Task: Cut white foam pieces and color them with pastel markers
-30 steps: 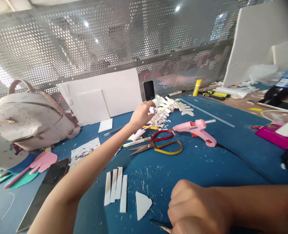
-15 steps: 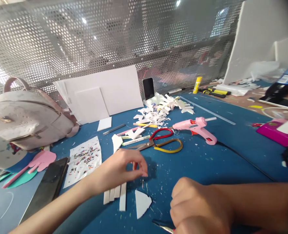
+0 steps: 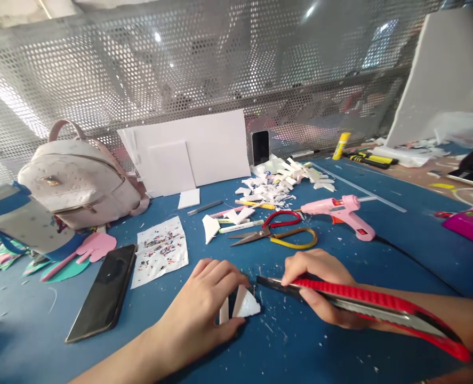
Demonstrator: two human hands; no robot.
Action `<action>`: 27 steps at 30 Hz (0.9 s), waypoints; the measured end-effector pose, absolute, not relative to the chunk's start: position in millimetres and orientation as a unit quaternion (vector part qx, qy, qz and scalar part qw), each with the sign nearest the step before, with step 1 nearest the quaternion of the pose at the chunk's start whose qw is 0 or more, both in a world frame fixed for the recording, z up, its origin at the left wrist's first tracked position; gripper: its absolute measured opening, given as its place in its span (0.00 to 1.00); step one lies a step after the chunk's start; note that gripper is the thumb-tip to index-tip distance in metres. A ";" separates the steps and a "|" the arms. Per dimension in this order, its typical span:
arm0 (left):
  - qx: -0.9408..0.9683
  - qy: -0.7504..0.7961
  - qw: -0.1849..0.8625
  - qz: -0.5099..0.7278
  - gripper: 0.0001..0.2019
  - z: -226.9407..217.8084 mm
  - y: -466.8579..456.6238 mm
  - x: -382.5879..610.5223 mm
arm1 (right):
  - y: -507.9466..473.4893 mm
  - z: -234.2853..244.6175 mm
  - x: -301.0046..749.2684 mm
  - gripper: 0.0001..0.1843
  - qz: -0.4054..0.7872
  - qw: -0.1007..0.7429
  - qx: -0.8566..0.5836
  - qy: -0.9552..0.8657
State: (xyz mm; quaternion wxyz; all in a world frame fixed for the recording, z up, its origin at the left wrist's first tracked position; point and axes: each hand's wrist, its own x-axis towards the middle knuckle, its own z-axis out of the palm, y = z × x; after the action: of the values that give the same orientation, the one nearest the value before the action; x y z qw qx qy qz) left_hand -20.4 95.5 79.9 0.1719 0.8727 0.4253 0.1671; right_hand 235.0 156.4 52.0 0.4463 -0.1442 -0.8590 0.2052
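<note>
My right hand (image 3: 324, 285) is wrapped around a red box cutter (image 3: 374, 298), its dark tip pointing left over the blue table. Facing it, my left hand (image 3: 210, 301) curves over a small white foam piece (image 3: 247, 304), thumb on the near side and fingertips on the far side. Part of a narrow foam strip (image 3: 224, 312) shows under the left palm; the other strips are hidden by that hand. Beyond the hands lie open scissors (image 3: 266, 232) with one red and one yellow handle loop.
A pink glue gun (image 3: 336, 209) with a black cord lies right of the scissors. White foam scraps (image 3: 278, 181) are heaped at the back. On the left are a phone (image 3: 104, 293), a speckled paper (image 3: 162, 250), a backpack (image 3: 84, 181) and a blue-white container (image 3: 32, 224).
My right hand has risen, bringing the box cutter into full view with its tip near the foam piece. My left hand has moved down and right onto that piece. The view has shifted left.
</note>
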 end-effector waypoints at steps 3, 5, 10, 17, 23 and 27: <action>0.869 0.415 0.164 0.215 0.23 84.4 102.0 -28.2 | 157.8 61.6 233.8 0.05 0.181 0.409 -0.203 -0.871; 0.856 0.426 0.156 0.247 0.24 86.4 105.4 -33.6 | 159.8 65.1 233.4 0.05 0.177 0.392 -0.215 -0.877; 0.819 0.473 0.170 0.277 0.23 84.9 110.6 -42.6 | 164.6 64.4 226.8 0.04 0.213 0.374 -0.238 -0.871; 0.876 0.435 0.119 0.170 0.34 63.5 104.3 -44.7 | 171.8 56.9 215.4 0.04 0.273 0.357 -0.286 -0.846; 0.879 0.429 0.012 0.207 0.49 46.0 100.2 -71.0 | 180.6 43.3 223.7 0.07 0.223 0.380 -0.192 -0.877; 0.869 0.470 -0.001 0.156 0.47 39.7 94.5 -76.1 | 185.9 29.3 226.1 0.11 0.277 0.333 -0.133 -0.892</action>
State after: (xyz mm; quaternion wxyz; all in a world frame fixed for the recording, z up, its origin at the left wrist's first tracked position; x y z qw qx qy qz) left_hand -76.1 94.5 39.7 -0.0005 0.8688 0.4697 0.1565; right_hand 226.1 185.9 29.3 0.3330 -0.1326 -0.8916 0.2768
